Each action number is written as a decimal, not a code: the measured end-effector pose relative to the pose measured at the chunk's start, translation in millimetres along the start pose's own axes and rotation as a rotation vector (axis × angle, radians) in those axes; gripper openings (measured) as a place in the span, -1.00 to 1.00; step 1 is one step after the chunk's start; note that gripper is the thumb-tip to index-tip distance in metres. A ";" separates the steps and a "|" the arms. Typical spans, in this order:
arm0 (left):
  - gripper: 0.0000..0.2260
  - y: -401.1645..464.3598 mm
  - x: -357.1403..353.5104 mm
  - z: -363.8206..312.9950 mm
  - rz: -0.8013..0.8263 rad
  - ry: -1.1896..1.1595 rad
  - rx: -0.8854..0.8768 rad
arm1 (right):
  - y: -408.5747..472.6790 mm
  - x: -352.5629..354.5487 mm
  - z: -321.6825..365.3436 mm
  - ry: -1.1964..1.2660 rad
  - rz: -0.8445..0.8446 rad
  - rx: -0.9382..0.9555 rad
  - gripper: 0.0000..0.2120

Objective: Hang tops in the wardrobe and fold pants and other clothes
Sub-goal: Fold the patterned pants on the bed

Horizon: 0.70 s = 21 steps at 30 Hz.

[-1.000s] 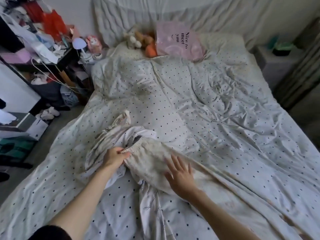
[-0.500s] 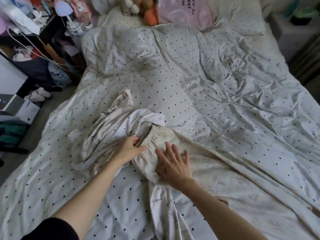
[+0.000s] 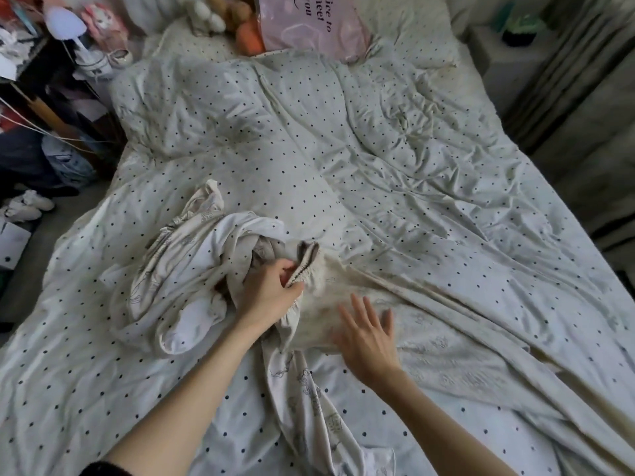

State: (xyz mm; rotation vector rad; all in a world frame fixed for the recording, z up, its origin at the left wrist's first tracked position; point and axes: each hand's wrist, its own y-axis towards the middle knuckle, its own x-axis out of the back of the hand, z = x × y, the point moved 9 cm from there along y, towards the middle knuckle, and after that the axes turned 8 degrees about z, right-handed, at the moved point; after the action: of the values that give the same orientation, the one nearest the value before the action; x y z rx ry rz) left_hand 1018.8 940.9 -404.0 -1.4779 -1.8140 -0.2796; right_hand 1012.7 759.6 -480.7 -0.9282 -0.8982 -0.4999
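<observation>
Cream printed pants [image 3: 443, 345] lie spread on the polka-dot bed cover [image 3: 343, 149], legs running toward the lower right and lower middle. My left hand [image 3: 271, 290] pinches the elastic waistband [image 3: 305, 266] and lifts its edge. My right hand [image 3: 369, 338] lies flat with straight, spread fingers on the pants just right of the waistband. A crumpled pile of white and printed clothes [image 3: 192, 269] sits to the left of the waistband, touching my left hand.
A pink cushion [image 3: 309, 25] and plush toys [image 3: 223, 18] lie at the head of the bed. A cluttered dark shelf with a small lamp [image 3: 65, 25] stands at the left. White shoes [image 3: 27, 207] are on the floor. A curtain [image 3: 584, 97] hangs at the right.
My left hand moved from resting at the waistband to pinching and raising its edge. My right hand slid slightly right and down over the pants. The camera tilted lower and closer.
</observation>
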 end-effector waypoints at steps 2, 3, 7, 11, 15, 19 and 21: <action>-0.79 -6.7 -29.0 -28.9 0.017 -0.001 -0.071 | -16.0 4.2 -24.7 -0.005 -0.010 -0.054 -0.52; -0.78 -9.0 -43.9 -38.3 0.035 -0.013 -0.081 | -21.2 6.0 -35.0 -0.012 -0.018 -0.069 -0.53; -0.79 -8.7 -89.4 -51.3 0.077 -0.077 -0.057 | -33.9 12.4 -75.4 -0.001 -0.077 -0.127 -0.54; -0.82 17.4 -62.6 -51.9 -0.017 -0.154 -0.013 | -28.9 28.5 -139.7 0.083 -0.058 -0.266 -0.51; -0.87 35.6 -14.4 -63.3 -0.214 -0.128 -0.066 | -7.3 47.7 -187.9 0.080 0.024 -0.235 -0.55; -0.73 44.2 -45.9 -75.8 -0.054 0.006 -0.075 | 8.3 69.6 -209.3 0.289 -0.046 -0.304 -0.55; -0.62 34.4 -87.1 -70.9 0.158 0.040 -0.042 | -8.4 57.0 -205.8 0.274 -0.047 -0.306 -0.52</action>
State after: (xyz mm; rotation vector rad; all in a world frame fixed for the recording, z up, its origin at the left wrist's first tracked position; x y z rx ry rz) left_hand 1082.8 844.4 -423.8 -1.6243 -1.6583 -0.2679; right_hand 1128.8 580.3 -489.1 -1.0854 -0.6047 -0.8002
